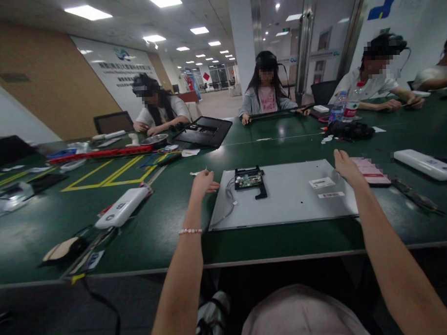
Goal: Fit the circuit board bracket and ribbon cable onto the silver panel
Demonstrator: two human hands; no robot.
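Observation:
A flat grey metal panel [287,204] lies on the green table in front of me. On its upper left sits a black bracket with a small circuit board [249,180]; a thin grey cable [229,194] runs down beside it. Labels [321,182] are on the right part. My left hand [205,182] is at the panel's left edge, fingers partly stretched and nothing visibly held. At the far right corner is my right hand [346,166], fingers stretched forward beside the edge; whether it touches the panel is unclear.
White devices [122,208] [425,164] lie left and right. Beside my right hand is a pink-topped item [370,171]. Across the table, people handle parts near a black frame [203,131], bottles [351,104] and a black bundle [350,130]. The table's front edge [285,259] is near me.

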